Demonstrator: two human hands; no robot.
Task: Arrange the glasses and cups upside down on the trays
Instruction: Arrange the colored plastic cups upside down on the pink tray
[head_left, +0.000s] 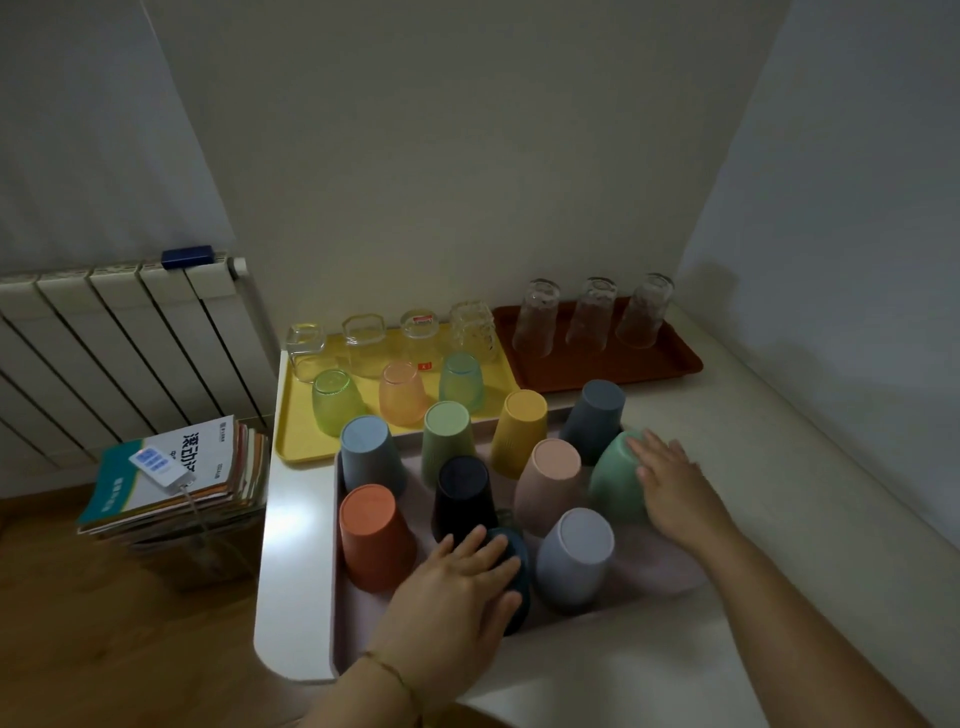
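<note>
On the pink tray (358, 613), the left hand (452, 597) curls fingers and thumb round a teal cup (522, 587), base up. The right hand (670, 483) lays straight fingers against a tilted green cup (613, 483) at the tray's right side. Other cups (371, 535) stand inverted around them.
</note>
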